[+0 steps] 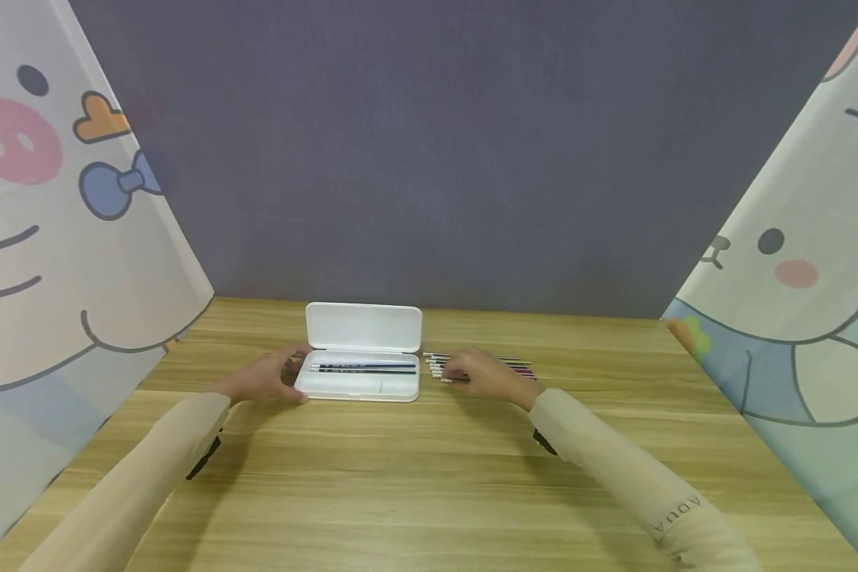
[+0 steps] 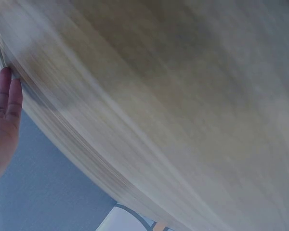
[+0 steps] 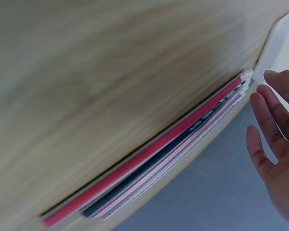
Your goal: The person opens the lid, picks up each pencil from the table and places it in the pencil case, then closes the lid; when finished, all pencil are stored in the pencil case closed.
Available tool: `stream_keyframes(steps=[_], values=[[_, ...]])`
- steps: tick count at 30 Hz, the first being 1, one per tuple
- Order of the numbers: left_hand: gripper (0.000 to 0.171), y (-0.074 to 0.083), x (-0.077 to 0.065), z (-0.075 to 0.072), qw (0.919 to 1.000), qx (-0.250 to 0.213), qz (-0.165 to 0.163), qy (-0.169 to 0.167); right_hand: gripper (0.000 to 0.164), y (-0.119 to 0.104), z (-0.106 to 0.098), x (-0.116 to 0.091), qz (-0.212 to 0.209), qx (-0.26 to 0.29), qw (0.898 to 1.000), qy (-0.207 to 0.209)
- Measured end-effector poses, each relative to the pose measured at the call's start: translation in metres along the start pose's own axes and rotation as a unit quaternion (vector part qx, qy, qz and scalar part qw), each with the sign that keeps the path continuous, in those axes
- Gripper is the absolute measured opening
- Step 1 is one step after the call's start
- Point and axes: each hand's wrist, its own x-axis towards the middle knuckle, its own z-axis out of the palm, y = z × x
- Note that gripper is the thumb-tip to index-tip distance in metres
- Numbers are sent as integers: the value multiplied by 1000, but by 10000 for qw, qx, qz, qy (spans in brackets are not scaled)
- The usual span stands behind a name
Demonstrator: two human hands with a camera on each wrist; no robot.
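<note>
An open white pencil case [image 1: 343, 387] lies on the wooden table with its lid tilted up at the back. Two dark pencils [image 1: 363, 368] lie side by side inside it. My left hand [image 1: 266, 375] is at the case's left end, thumb by the front corner and fingers by the back one; its fingers look straight in the left wrist view. Right of the case, my right hand [image 1: 488, 375] hovers low over a row of pencils [image 3: 149, 166], red, dark and striped, with pale ends toward the case. In the right wrist view its fingers are spread, with no pencil between them.
A dark grey panel [image 1: 429, 159] rises behind the table [image 1: 400, 477]. Cartoon-printed cloths stand on the left [image 1: 93, 262] and right [image 1: 779, 318]. Bare wood spans the front of the table.
</note>
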Motion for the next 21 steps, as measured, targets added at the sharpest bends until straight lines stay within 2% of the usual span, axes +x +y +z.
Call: stream_keyframes(steps=[5, 11, 21], values=[[83, -1, 0, -1, 9999, -75, 84, -57, 8, 6, -1, -18, 143, -55, 9999, 54], [83, -1, -1, -1, 10000, -70, 7, -61, 10, 16, -2, -37, 264, -57, 9996, 122], [82, 0, -1, 0, 10000, -73, -27, -31, 13, 26, -3, -52, 419, -57, 9989, 189]])
